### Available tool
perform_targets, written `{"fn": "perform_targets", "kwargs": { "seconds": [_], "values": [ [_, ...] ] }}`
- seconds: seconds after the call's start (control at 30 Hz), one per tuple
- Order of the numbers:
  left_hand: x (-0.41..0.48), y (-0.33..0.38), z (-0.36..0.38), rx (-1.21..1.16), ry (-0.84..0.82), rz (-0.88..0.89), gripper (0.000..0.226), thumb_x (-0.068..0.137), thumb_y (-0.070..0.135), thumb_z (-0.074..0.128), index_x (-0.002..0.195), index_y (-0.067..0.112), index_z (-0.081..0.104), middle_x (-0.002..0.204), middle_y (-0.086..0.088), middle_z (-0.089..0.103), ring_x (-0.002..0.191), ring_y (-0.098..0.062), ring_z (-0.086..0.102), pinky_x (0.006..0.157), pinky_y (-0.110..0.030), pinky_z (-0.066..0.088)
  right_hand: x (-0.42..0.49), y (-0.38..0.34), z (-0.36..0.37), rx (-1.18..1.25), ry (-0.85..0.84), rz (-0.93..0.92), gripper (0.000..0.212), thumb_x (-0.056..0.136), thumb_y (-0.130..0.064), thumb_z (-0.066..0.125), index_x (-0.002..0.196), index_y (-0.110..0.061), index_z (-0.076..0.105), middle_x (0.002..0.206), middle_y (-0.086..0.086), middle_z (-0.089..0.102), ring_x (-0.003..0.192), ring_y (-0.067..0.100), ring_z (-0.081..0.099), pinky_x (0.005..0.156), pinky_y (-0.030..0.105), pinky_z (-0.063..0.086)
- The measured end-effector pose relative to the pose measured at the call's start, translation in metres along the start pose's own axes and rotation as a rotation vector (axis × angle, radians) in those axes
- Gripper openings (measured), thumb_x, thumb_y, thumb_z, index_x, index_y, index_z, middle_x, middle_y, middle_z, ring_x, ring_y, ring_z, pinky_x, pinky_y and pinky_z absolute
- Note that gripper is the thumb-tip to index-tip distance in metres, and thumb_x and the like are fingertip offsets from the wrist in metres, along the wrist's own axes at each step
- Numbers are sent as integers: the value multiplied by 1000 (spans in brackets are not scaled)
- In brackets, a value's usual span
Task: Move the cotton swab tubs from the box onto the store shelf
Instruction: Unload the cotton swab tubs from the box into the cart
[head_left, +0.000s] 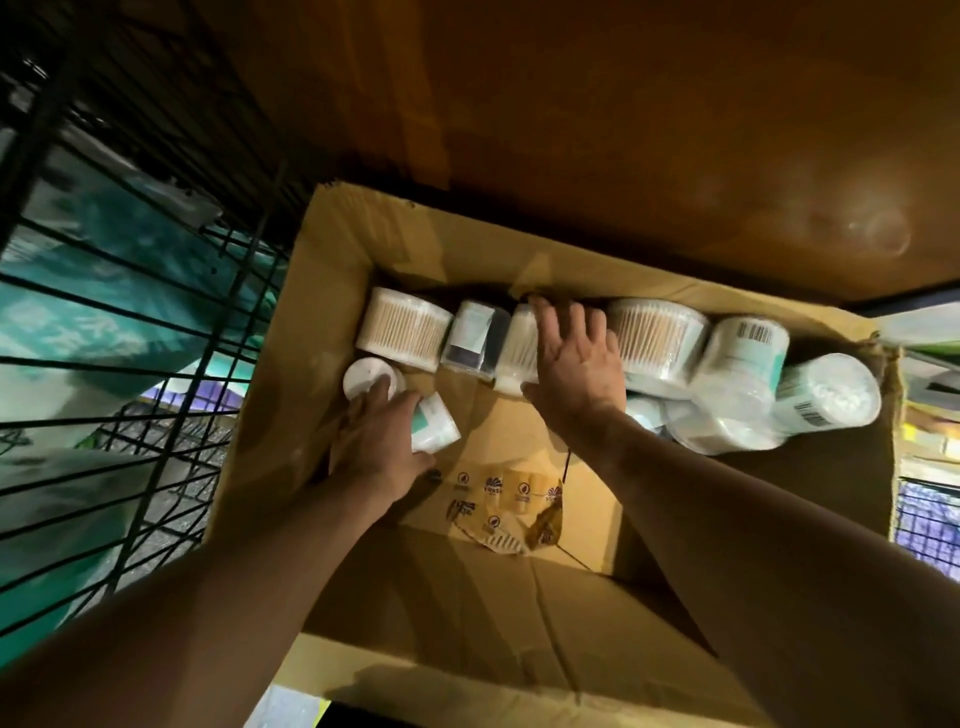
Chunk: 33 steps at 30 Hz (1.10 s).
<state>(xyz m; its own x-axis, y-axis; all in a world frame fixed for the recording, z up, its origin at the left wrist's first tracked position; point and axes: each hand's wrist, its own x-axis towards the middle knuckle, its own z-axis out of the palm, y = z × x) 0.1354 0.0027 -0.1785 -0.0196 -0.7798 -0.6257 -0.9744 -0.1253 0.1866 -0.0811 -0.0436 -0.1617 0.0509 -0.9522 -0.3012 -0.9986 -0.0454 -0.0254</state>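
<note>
An open cardboard box (519, 613) lies below me with several clear cotton swab tubs along its far wall. My left hand (376, 441) is closed around a small white tub with a teal label (435, 428), and its fingertips touch a second small white tub (370, 376) beside it. My right hand (574, 358) lies on a tub lying on its side (517, 348), fingers spread over it. A large tub of wooden-stick swabs (402, 327) sits at the far left, another (657, 338) just right of my right hand. More labelled tubs (826, 395) pile up at the right.
A black wire rack (130, 322) with teal packaged goods stands to the left of the box. A brown wooden panel (597, 114) rises behind it. Torn printed tape (514, 504) sticks to the box floor. Coloured goods show at the right edge (930, 395).
</note>
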Motion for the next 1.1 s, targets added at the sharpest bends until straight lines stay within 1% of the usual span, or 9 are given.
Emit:
{"fn": "perform_targets", "kwargs": {
  "seconds": [0.07,0.2,0.33,0.4,0.53,0.67,0.77,0.9,1.1],
  "values": [
    [0,-1,4,7,-11,6,84,78,43,82,149,35,37,165,-1,16,149,-31,20,118,-51,27,-3,-1,0,-20,-72,-30,105,87,-40,72,161,-18,1,145,13,37,130,32,36,111,41,35],
    [-8,2,9,12,-12,13,87,76,45,83,149,33,38,165,-2,15,148,-32,23,118,-50,28,-23,-5,1,23,-116,-61,107,86,-38,75,161,-18,1,149,14,34,137,32,33,119,44,29],
    [-25,11,3,-22,-41,1,84,74,41,85,145,28,41,148,-5,40,131,-32,45,111,-50,39,-64,-13,-5,201,-171,24,112,88,-37,75,160,-26,-9,158,14,22,149,34,21,121,48,24],
    [-41,17,0,-70,-48,-13,84,73,42,86,142,25,42,139,-7,51,126,-32,50,107,-50,42,-91,-19,-9,308,-191,123,111,87,-41,74,161,-29,-9,160,10,20,148,32,23,122,49,27],
    [-77,31,-9,-184,-87,-96,91,71,52,84,143,20,40,136,-12,53,122,-34,54,99,-48,48,-147,-19,-23,529,-145,471,114,81,-50,78,161,-26,1,152,11,31,135,32,39,113,47,41],
    [-122,60,-23,-302,-75,-99,89,76,59,77,144,14,41,139,-13,54,122,-35,53,89,-35,43,-205,1,-54,783,-121,797,106,82,-63,70,160,-21,11,148,13,36,134,35,42,110,49,42],
    [-178,106,-35,-348,-55,-22,84,84,58,71,147,12,39,145,-14,50,128,-35,51,91,-35,39,-268,25,-82,884,-6,914,106,80,-72,65,158,-18,17,145,15,39,132,38,44,107,48,41],
    [-245,169,-32,-395,4,99,89,81,65,70,148,17,39,144,-13,52,127,-36,52,96,-39,42,-352,58,-112,947,171,1003,103,82,-76,58,156,-13,25,146,20,43,136,40,41,109,46,37],
    [-365,254,9,-287,-21,292,86,82,70,64,142,12,44,141,-15,55,125,-37,53,96,-38,43,-491,99,-107,1048,349,1177,102,80,-77,58,153,-10,33,142,25,50,133,41,45,109,45,37]
  ]
}}
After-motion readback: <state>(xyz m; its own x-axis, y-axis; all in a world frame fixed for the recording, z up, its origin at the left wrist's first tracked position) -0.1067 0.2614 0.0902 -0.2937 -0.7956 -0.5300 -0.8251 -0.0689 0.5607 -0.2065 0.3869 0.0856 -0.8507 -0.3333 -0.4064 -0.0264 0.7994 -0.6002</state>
